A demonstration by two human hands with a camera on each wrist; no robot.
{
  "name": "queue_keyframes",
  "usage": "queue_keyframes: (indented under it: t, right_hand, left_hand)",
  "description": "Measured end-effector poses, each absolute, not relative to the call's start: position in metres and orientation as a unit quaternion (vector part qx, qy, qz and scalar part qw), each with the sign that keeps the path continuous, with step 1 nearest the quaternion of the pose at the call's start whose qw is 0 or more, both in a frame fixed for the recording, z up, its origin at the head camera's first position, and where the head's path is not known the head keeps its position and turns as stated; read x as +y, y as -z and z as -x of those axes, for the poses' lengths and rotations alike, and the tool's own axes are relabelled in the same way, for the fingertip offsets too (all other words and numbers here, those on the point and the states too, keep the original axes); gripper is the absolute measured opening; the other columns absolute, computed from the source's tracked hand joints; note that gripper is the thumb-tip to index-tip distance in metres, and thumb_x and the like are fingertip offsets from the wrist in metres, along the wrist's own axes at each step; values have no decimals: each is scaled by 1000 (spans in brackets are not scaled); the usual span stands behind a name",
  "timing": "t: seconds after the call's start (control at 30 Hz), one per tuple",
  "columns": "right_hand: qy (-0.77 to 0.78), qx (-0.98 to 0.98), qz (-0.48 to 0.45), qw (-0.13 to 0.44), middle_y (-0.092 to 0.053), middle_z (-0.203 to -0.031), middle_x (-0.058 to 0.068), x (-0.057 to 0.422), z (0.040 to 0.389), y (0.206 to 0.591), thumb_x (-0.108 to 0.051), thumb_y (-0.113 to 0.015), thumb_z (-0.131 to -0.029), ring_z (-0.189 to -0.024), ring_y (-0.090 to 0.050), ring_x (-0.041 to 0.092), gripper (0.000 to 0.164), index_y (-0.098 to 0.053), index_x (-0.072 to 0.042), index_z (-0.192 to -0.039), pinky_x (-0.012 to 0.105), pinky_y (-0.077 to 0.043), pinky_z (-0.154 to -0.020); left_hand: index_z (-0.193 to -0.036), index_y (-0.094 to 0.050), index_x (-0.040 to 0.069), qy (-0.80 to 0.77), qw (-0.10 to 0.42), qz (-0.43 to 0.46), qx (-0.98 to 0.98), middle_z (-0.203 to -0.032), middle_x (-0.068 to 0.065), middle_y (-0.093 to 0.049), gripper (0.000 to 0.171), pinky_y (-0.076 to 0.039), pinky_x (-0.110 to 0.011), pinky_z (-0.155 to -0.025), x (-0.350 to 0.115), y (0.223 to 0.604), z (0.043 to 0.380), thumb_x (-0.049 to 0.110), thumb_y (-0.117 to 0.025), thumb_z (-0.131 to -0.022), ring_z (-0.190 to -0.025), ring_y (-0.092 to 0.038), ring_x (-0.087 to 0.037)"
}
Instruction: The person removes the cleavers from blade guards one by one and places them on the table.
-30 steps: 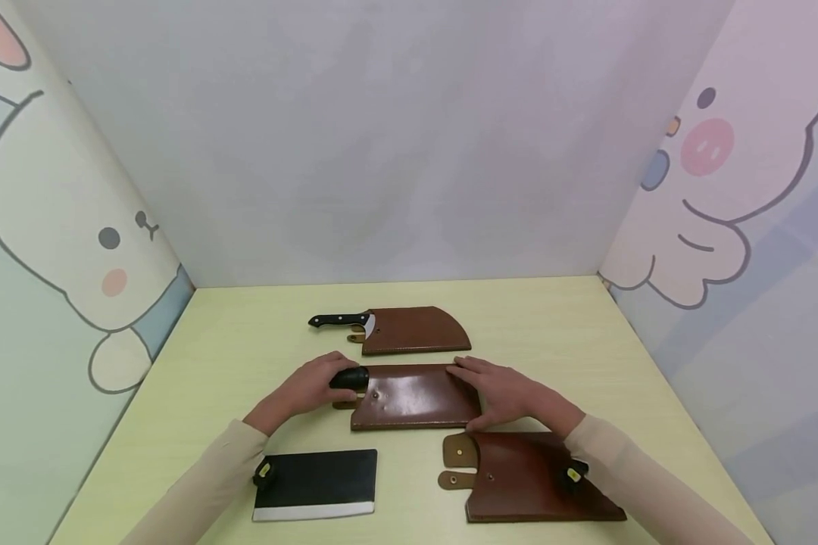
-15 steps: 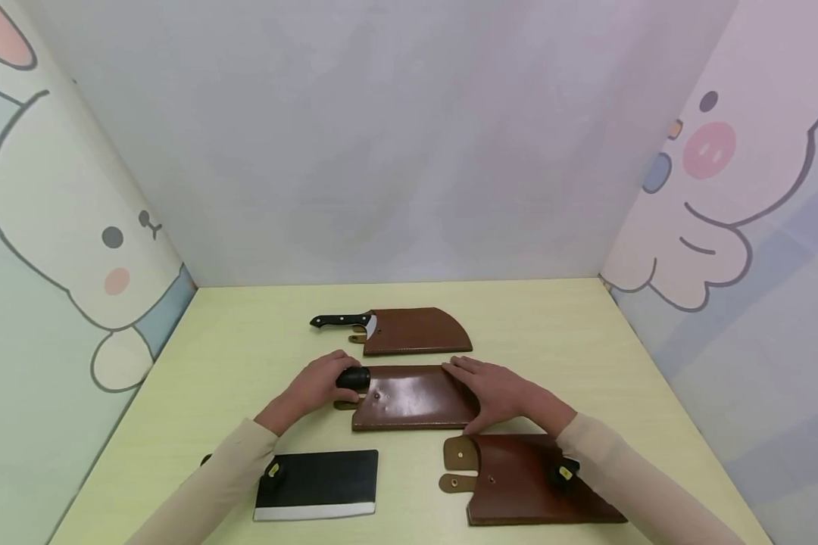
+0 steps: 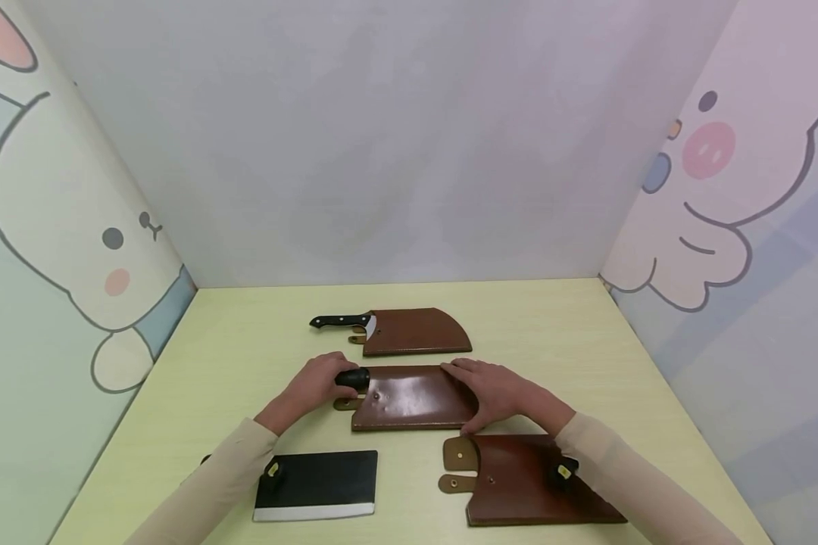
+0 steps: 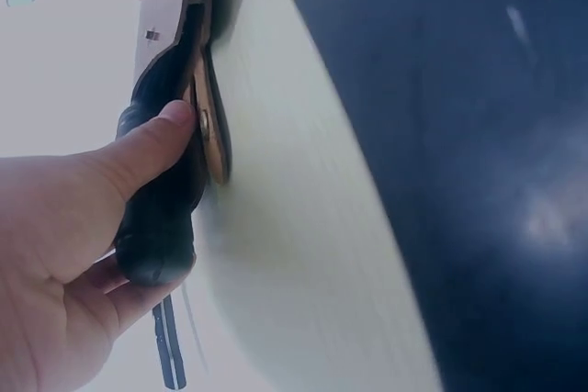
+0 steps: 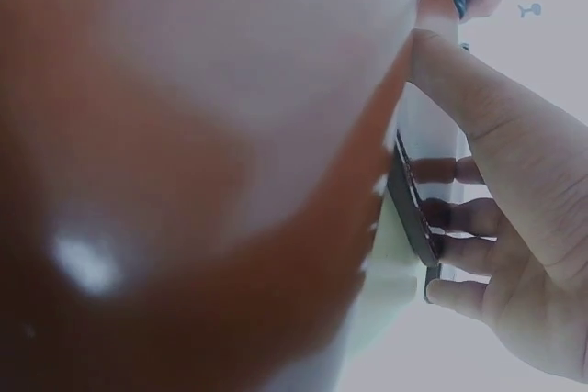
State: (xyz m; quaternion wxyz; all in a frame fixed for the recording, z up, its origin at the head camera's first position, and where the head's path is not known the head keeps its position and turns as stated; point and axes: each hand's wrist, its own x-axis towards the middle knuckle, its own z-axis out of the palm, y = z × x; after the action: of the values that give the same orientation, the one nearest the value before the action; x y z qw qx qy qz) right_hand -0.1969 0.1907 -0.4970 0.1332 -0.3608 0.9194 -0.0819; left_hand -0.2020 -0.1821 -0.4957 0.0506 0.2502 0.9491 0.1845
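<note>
In the middle of the table lies a cleaver in a glossy brown leather sheath. Its black handle sticks out on the left, and the blade is hidden inside. My left hand grips this handle; in the left wrist view the thumb lies along the handle and the fingers pass beneath it. A snap strap hangs loose below the handle. My right hand spans the sheath's right end, fingers at the far edge and thumb at the near edge, holding it.
Behind lies a second sheathed knife with a riveted black handle. A bare black cleaver lies front left, partly under my left sleeve. Front right, under my right forearm, is another brown sheath with its straps loose. Walls stand around the table.
Both hands keep their hold. My right hand has shifted slightly left along the sheath over the last second. The sheath and the other knives stay about where they were.
</note>
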Motion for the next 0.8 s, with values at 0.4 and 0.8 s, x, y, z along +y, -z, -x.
queue_keyframes:
  t: [0.4,0.8]
  right_hand:
    - [106,921,362,95,-40,-158,20,198,193,484,-69,-84,-69,-132,-54,40,119,-33,-14,-161,56,-47,-102]
    - [114,922,368,49,-42,-157,15,202,188,467,-64,-87,-68,-124,-60,36,116,-36,-13,-160,53,-49,-99]
  left_hand:
    - [-117,-75,13,-232,16,-266,935,-100,1,-63,39,-46,-33,-72,-187,487,198,35,-84,-85,-84,-53,-12]
    - [-119,-77,15,-251,-40,-256,933,-98,7,-59,50,-46,-29,-70,-191,488,188,47,-84,-81,-83,-50,-10]
